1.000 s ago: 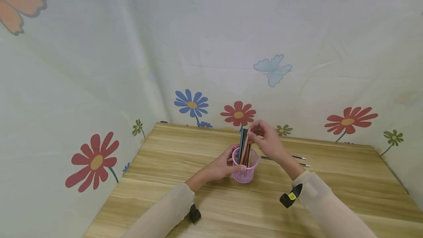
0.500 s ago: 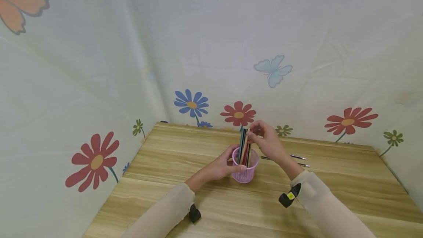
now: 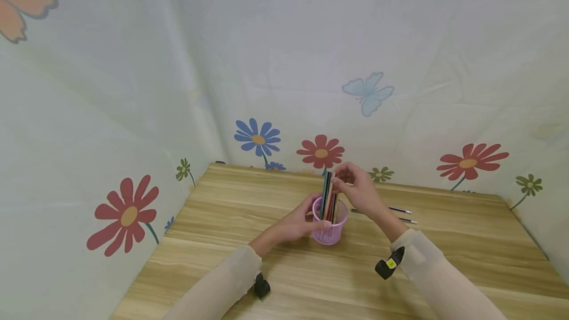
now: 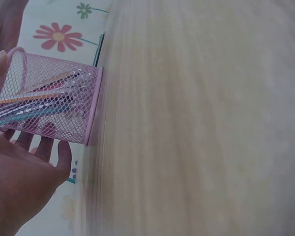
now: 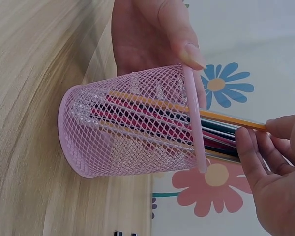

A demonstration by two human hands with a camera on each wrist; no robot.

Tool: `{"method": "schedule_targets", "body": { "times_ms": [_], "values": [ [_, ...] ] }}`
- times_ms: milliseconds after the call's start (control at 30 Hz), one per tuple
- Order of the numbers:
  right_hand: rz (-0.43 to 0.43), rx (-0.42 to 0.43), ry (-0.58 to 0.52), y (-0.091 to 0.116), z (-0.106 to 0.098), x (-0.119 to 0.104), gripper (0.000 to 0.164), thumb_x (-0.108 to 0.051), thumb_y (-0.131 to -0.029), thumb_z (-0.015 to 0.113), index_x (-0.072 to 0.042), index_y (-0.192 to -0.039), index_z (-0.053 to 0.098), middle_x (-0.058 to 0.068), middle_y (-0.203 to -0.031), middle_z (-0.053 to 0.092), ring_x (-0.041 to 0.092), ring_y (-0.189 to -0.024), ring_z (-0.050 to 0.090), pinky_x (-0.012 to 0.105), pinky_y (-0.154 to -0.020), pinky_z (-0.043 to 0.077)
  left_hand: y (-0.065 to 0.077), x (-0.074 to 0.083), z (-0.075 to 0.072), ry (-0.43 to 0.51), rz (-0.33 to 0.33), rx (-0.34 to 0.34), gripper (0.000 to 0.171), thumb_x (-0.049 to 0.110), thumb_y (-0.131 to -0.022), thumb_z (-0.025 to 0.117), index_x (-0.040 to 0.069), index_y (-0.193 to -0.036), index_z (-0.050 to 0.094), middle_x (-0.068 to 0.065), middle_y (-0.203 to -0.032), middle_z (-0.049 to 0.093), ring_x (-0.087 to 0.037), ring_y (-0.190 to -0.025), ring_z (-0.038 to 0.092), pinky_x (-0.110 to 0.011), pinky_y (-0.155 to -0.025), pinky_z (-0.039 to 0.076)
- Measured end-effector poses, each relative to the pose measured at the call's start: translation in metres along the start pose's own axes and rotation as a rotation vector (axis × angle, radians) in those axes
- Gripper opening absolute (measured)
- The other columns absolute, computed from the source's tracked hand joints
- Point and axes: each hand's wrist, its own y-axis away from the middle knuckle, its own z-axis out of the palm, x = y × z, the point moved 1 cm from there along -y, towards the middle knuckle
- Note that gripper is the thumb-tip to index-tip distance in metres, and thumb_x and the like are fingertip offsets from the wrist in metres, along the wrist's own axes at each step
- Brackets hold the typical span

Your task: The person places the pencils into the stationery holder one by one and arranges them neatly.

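Observation:
A pink mesh pencil cup (image 3: 326, 237) stands upright on the wooden table. My left hand (image 3: 293, 223) grips it from the left, the thumb over the near rim and the other fingers around the far side. Several pencils (image 3: 328, 199) in dark, teal, red and yellow stand in the cup and lean together. At their upper ends, my right hand (image 3: 360, 191) pinches the pencils with its fingertips, above the rim. In the right wrist view a yellow pencil (image 5: 231, 119) runs up to one of those fingertips. How many pencils the fingers hold cannot be told.
Two dark pencils with pale ends, the far pencil (image 3: 402, 210) and the near pencil (image 3: 408, 220), lie on the table (image 3: 249, 196) right of the cup, partly behind the right forearm. Behind the table hangs a flower-printed cloth (image 3: 289, 88).

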Motion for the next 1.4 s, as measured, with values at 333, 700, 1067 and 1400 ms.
{"method": "schedule_targets", "body": {
  "times_ms": [333,700,1067,1400],
  "values": [
    [-0.009,-0.019,0.042,0.0,0.0,-0.002,0.015,-0.003,-0.104,0.067,0.004,-0.117,0.062,0.02,-0.104,0.069,0.033,-0.091,0.072,0.049,-0.081,0.064,0.0,0.0,0.0,0.0,-0.005,0.0,0.074,0.031,-0.1,0.077,0.032,-0.158,0.032,0.005,-0.157,0.044,-0.018,-0.145,0.046,-0.039,-0.119,0.042],
    [-0.036,-0.04,0.057,-0.002,-0.017,-0.006,0.02,-0.004,-0.103,0.068,0.007,-0.119,0.064,0.026,-0.109,0.072,0.039,-0.095,0.073,0.039,-0.083,0.065,0.0,0.0,-0.001,0.008,0.003,0.004,0.072,0.028,-0.099,0.077,0.028,-0.157,0.035,0.003,-0.155,0.046,-0.021,-0.144,0.047,-0.042,-0.119,0.042],
    [-0.025,-0.003,0.279,0.003,-0.047,0.009,0.019,-0.017,-0.104,0.07,-0.001,-0.115,0.072,0.012,-0.107,0.073,0.025,-0.096,0.068,0.023,-0.082,0.057,0.0,0.002,-0.001,0.01,-0.006,0.004,0.073,0.029,-0.099,0.078,0.03,-0.157,0.034,0.0,-0.157,0.045,-0.024,-0.145,0.047,-0.043,-0.119,0.042],
    [0.032,-0.055,0.411,0.023,-0.051,0.059,0.016,-0.009,-0.101,0.072,0.001,-0.113,0.073,0.01,-0.103,0.075,0.024,-0.095,0.071,0.041,-0.086,0.062,0.001,0.001,0.0,0.009,-0.024,0.003,0.073,0.029,-0.099,0.077,0.029,-0.158,0.034,-0.004,-0.156,0.047,-0.028,-0.142,0.051,-0.042,-0.117,0.044]
  ]
}}
